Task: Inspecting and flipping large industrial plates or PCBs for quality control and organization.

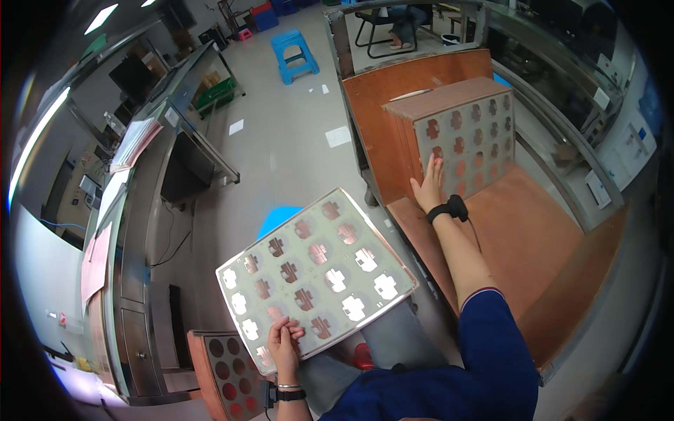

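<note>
A large pale-green circuit board panel [319, 247] with rows of shiny copper-coloured shapes lies tilted over my lap. My left hand [283, 345] has its bent fingers on the panel's near left part, gripping it by the lower edge. At the right, a thick stack of similar panels [484, 158] stands on edge, its front face showing the same pattern. My right hand [428, 188] reaches to the left side of that front face, fingers stretched out and at or against it. Whether the fingertips touch is hard to tell.
The stack stands in a brown-boarded cart [519, 217] with a metal frame. Another stack with round copper spots [228, 368] stands at lower left. A long workbench [130, 281] with papers runs along the left. A blue stool [293, 57] is farther off; a seated person's legs [407, 28] show beyond.
</note>
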